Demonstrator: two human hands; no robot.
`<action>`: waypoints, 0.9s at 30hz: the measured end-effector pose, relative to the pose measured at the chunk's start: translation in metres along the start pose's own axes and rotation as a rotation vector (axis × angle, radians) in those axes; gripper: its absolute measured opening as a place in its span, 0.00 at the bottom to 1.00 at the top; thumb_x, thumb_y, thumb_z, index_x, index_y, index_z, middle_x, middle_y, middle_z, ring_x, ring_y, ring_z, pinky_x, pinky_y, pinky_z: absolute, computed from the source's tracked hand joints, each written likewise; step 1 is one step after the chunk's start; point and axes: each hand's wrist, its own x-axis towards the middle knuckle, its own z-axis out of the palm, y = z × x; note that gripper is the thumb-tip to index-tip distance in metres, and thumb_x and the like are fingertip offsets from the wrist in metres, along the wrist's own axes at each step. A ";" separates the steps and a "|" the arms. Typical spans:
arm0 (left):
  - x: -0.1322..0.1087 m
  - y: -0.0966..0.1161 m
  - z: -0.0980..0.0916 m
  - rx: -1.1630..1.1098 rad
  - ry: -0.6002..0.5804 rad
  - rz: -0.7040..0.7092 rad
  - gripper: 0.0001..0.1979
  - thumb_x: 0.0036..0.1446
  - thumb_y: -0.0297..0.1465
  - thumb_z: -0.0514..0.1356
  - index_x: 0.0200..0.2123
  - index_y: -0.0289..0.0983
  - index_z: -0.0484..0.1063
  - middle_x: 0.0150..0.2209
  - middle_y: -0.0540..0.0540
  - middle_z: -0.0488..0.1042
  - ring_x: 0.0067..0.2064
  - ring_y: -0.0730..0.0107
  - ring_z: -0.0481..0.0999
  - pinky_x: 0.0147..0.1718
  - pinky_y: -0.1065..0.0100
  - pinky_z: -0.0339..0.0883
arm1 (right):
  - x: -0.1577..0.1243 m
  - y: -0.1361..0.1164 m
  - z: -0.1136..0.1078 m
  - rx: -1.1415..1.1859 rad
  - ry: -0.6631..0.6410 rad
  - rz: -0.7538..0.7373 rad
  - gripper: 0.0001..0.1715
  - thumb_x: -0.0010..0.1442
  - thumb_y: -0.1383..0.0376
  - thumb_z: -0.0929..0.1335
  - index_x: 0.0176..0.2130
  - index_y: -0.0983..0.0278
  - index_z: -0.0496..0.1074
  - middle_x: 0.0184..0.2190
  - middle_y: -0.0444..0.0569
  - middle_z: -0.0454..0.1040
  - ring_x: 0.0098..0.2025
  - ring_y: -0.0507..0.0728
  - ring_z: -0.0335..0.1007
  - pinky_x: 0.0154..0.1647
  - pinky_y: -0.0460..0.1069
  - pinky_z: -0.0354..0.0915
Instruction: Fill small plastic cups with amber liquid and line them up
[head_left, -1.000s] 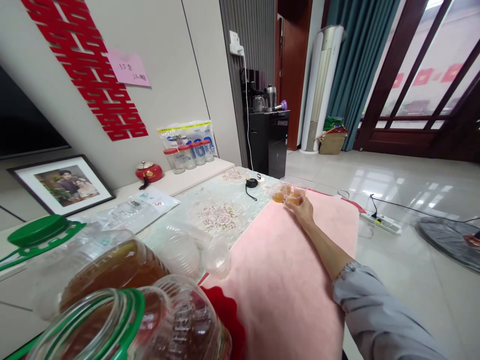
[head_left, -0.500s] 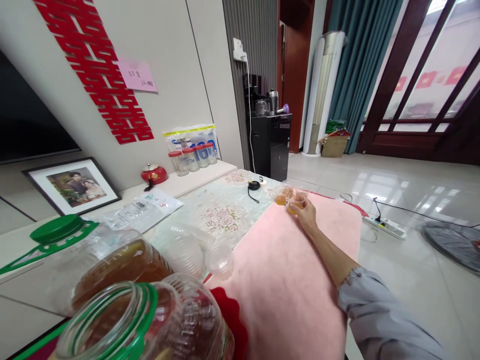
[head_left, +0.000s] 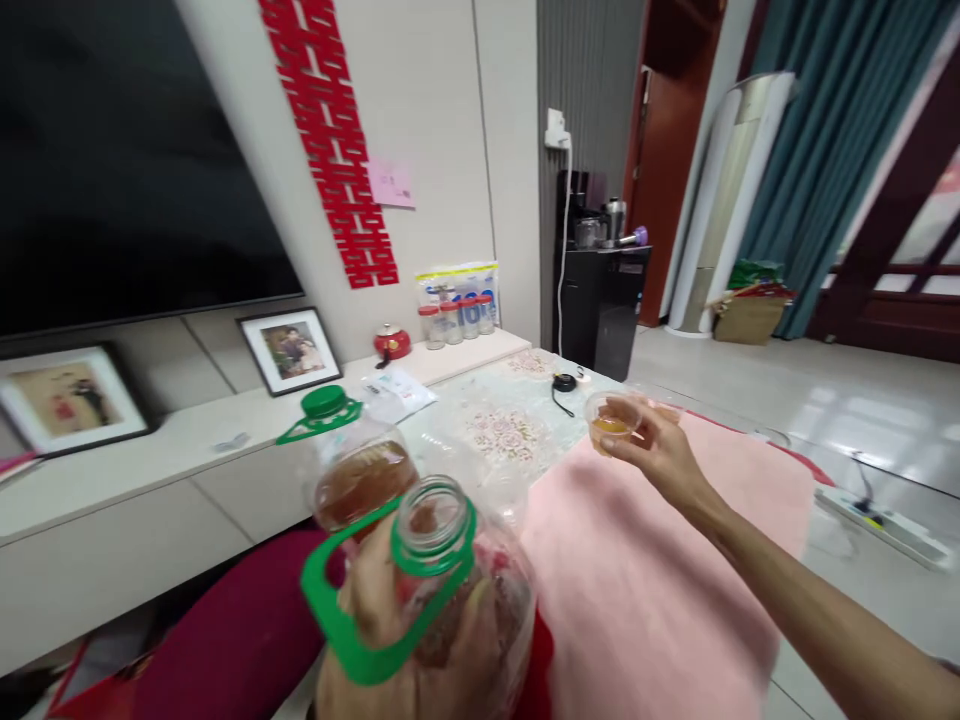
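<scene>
My right hand (head_left: 664, 455) is closed around a small clear plastic cup (head_left: 611, 425) with amber liquid in it, above the far end of the pink cloth. Close to me, an uncapped clear jar (head_left: 514, 570) shows a green ring handle (head_left: 360, 660) at its neck. My left hand (head_left: 386, 600) grips this jar, its fingers passing by the handle and partly blurred. Behind it stands a second jar (head_left: 364, 485) of brown liquid, closed with a green lid (head_left: 324, 402). Clear empty plastic cups (head_left: 506, 495) lie to the right of the jars, on the table.
The pink cloth (head_left: 645, 610) covers the table's near right part. A black cord-looped object (head_left: 564, 382) lies on the flowered cover (head_left: 510, 435). Red-lidded glass jars (head_left: 450, 325), a red pot (head_left: 391, 342) and framed photos (head_left: 291, 350) stand along the wall cabinet.
My right hand has brought a cup nearer, away from the others at the far edge. My left hand has come into view on the open jar. The view has turned left.
</scene>
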 end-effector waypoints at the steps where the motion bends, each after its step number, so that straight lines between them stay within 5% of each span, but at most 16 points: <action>1: 0.000 0.002 0.002 0.018 0.027 -0.002 0.32 0.59 0.58 0.55 0.55 0.40 0.68 0.51 0.39 0.76 0.49 0.50 0.78 0.45 0.52 0.73 | -0.003 -0.015 0.008 0.016 -0.044 -0.016 0.31 0.46 0.56 0.80 0.50 0.56 0.78 0.53 0.54 0.79 0.55 0.70 0.77 0.54 0.67 0.75; 7: 0.000 0.015 0.007 0.039 0.020 -0.096 0.29 0.57 0.48 0.57 0.59 0.43 0.63 0.48 0.46 0.77 0.43 0.57 0.77 0.41 0.57 0.70 | -0.020 -0.101 0.051 -0.017 -0.303 -0.187 0.32 0.49 0.58 0.79 0.54 0.55 0.76 0.53 0.53 0.80 0.56 0.69 0.77 0.55 0.68 0.75; 11: 0.007 0.020 0.001 0.004 0.061 0.112 0.24 0.58 0.39 0.59 0.57 0.42 0.62 0.44 0.46 0.79 0.42 0.60 0.78 0.40 0.59 0.71 | -0.026 -0.135 0.069 -0.108 -0.417 -0.325 0.31 0.51 0.60 0.79 0.55 0.57 0.75 0.53 0.52 0.79 0.57 0.66 0.76 0.55 0.64 0.74; 15: 0.014 0.020 -0.005 0.075 0.067 0.267 0.18 0.58 0.34 0.61 0.51 0.45 0.64 0.43 0.49 0.79 0.42 0.61 0.79 0.40 0.59 0.75 | -0.024 -0.150 0.079 -0.233 -0.458 -0.541 0.30 0.56 0.60 0.77 0.57 0.59 0.74 0.52 0.53 0.79 0.55 0.64 0.76 0.54 0.62 0.73; 20: 0.014 0.020 -0.007 0.097 0.060 0.221 0.22 0.55 0.31 0.61 0.53 0.46 0.63 0.42 0.51 0.78 0.42 0.62 0.80 0.41 0.58 0.77 | -0.020 -0.156 0.083 -0.352 -0.462 -0.837 0.30 0.59 0.62 0.76 0.59 0.63 0.71 0.51 0.54 0.79 0.52 0.62 0.76 0.51 0.58 0.73; 27: 0.013 0.019 -0.005 0.061 0.022 0.181 0.13 0.55 0.33 0.61 0.44 0.40 0.69 0.38 0.46 0.77 0.40 0.62 0.78 0.42 0.58 0.77 | -0.017 -0.164 0.084 -0.392 -0.486 -1.021 0.29 0.61 0.69 0.73 0.60 0.62 0.69 0.53 0.57 0.78 0.54 0.61 0.76 0.54 0.58 0.73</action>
